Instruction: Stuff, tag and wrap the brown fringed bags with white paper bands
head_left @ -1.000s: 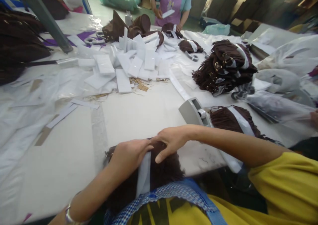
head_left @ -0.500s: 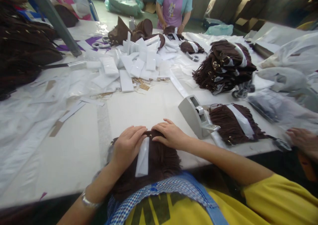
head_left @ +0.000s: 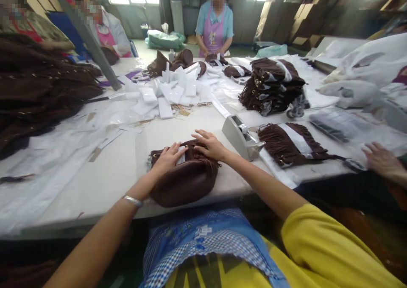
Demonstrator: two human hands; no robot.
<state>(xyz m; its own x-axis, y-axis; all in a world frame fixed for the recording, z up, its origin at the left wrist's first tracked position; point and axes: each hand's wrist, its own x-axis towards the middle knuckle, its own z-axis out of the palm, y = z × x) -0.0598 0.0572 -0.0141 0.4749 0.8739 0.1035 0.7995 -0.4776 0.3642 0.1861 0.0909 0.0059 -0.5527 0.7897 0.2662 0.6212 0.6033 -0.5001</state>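
A brown fringed bag (head_left: 187, 180) lies at the near edge of the white table (head_left: 117, 169), its lower half folded up over itself. My left hand (head_left: 167, 159) presses flat on its top left, fingers spread over a white strip (head_left: 182, 156). My right hand (head_left: 210, 145) rests open on the bag's top right edge, fingers stretched out. Both hands hold the bag down and grip nothing.
A grey tape dispenser (head_left: 240, 137) stands right of the bag, beside a flat fringed bag (head_left: 289, 144). Stacked fringed bags (head_left: 270, 87), scattered white strips (head_left: 173, 91) and a dark bag pile (head_left: 38, 93) fill the table. Another person's hand (head_left: 381, 161) rests at right; people stand beyond.
The camera has lifted, showing more of the room. The bag's lower part is now folded up on the table, and both hands have shifted further onto its top edge.
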